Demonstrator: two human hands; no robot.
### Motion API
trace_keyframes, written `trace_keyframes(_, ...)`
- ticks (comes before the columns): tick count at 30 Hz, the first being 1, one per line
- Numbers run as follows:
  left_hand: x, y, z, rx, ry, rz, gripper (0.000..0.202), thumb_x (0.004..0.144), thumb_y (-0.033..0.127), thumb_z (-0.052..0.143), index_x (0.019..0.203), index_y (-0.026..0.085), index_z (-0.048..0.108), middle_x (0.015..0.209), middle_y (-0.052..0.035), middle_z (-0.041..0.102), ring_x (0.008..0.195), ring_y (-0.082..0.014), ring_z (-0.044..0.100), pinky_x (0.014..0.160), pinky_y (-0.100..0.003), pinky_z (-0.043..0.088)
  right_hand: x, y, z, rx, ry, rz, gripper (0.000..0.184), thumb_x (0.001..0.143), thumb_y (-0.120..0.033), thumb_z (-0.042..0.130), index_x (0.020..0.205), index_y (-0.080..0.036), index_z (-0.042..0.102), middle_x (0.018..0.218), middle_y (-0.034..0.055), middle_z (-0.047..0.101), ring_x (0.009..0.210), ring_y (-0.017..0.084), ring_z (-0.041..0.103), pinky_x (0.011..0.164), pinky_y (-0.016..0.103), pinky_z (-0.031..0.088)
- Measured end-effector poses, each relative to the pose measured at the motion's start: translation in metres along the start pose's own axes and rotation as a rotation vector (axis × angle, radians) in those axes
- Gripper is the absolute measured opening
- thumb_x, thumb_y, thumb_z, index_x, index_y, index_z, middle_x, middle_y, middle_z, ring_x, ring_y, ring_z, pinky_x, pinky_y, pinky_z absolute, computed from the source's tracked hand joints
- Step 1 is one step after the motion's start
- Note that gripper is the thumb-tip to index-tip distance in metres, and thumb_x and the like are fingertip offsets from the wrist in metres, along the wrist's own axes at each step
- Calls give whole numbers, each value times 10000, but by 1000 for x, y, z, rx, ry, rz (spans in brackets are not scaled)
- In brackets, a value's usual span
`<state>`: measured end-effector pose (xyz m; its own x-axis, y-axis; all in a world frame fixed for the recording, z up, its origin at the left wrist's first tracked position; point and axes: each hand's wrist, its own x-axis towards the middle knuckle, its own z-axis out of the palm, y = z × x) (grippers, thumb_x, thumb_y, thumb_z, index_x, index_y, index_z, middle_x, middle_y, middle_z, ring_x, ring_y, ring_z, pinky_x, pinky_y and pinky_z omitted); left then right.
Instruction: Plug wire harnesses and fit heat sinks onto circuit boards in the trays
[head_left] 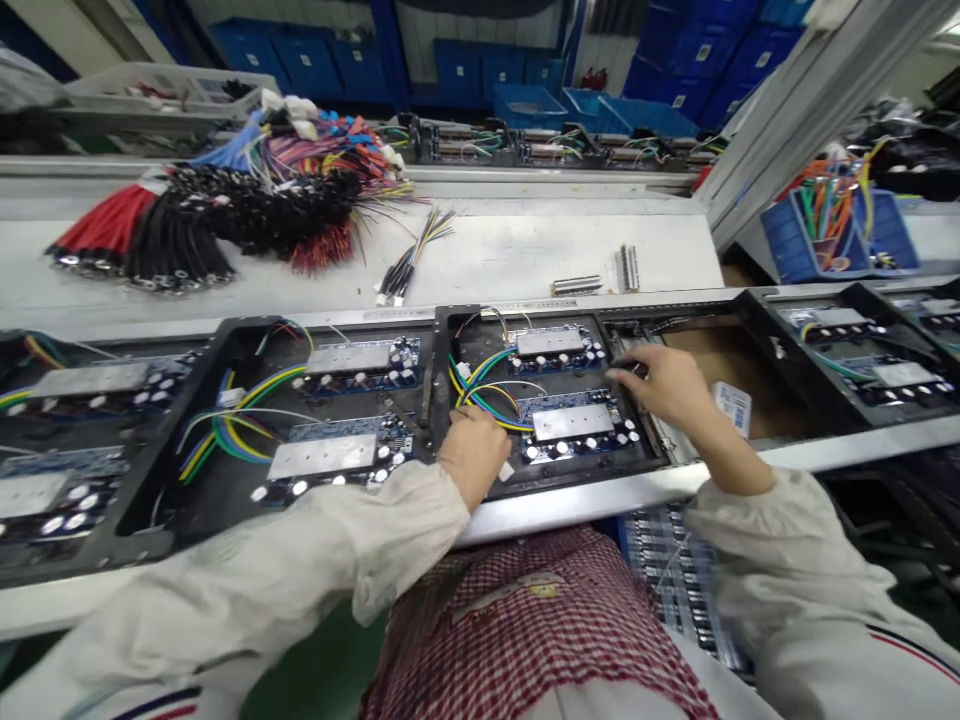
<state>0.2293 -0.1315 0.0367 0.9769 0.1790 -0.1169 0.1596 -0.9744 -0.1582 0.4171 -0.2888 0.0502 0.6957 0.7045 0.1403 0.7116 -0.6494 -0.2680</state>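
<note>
Bundled wire harnesses (262,205) on a white bench (525,255), apparently blue crates (465,70) beyond.

This is an electronics factory: along the assembly line (600,490), circuit boards (574,422) sit in black metal trays (435,380), wire harnesses (255,205) lie on the tabletop (562,250) at eleven o'clock, and blue plastic crates (645,118) stand at twelve o'clock.

The cloth (525,620) is a red-and-white gingham check, and the off-white sleeves (225,585) carry navy and red stripes near their lower edge. Blue boards (352,378) bear silver plates (322,456) inside black frames (225,520), with blue, green and yellow wires (480,385) among them. On the white counter (525,260), bundled leads (112,225) show red and black. The crates (525,75) behind are bright blue.
</note>
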Motion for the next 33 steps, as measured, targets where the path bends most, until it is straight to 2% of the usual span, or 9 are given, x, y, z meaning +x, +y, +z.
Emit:
trace_keyframes(3,6,9,6,69,-32,-16,214,718,29,485,607,47,667,664,-231,632,747,-360,618,551,-416,465,3,37,-2,-123,-180,43,206,746,-363,677,881,-214,724,870,65,713,834,244,642,708,326,465)
trace_keyframes(7,10,-5,-3,-42,30,126,238,733,38,470,590,93,652,632,-177,622,697,-327,628,626,-469,476,9,48,11,-108,-293,15,173,764,-352,658,866,-232,730,872,61,715,846,238,639,679,306,448)
trace_keyframes(10,39,-25,-11,-181,217,212,297,793,59,420,954,121,661,1001,-176,658,956,-296,620,814,-457,477,18,44,8,-66,-360,-49,94,759,-285,668,780,-215,728,778,44,711,775,207,640,655,273,432)
trace_keyframes(13,83,-37,-5,-258,203,274,375,860,163,432,1212,82,533,1308,-184,515,1249,-261,457,1063,-428,328,33,33,-3,-41,-397,-97,85,745,-272,681,710,-202,716,714,41,698,721,194,632,629,259,419)
trace_keyframes(17,112,-35,11,-228,225,204,396,924,276,334,1158,58,568,1256,-180,560,1229,-247,483,1103,-416,273,67,2,4,-23,-372,-92,169,791,-310,629,721,-182,715,731,69,699,719,192,632,606,251,412)
trace_keyframes(23,106,-28,8,-233,272,183,408,913,267,313,1098,65,615,1177,-178,611,1164,-247,541,1056,-403,360,105,-22,29,-21,-257,31,237,814,-398,595,842,-191,707,882,74,703,830,182,632,665,233,429)
trace_keyframes(26,107,-28,3,-194,209,170,465,917,288,277,1158,44,592,1222,-181,580,1202,-246,511,1081,-403,335,85,32,0,-65,-141,184,357,802,-526,582,1025,-257,656,1040,32,668,932,158,603,744,211,432)
trace_keyframes(31,111,-36,2,-168,72,191,559,913,369,232,1251,32,523,1313,-159,510,1286,-238,418,1125,-405,265,-15,170,-65,-343,122,775,579,910,-457,405,1113,63,558,1126,356,532,1080,404,501,841,485,370)
trace_keyframes(33,113,-41,-2,-184,35,221,569,903,390,239,1252,41,522,1319,-150,508,1296,-235,405,1127,-410,258,-46,208,-70,-391,136,854,482,915,-362,407,1075,57,585,1076,333,575,1061,402,515,848,485,350)
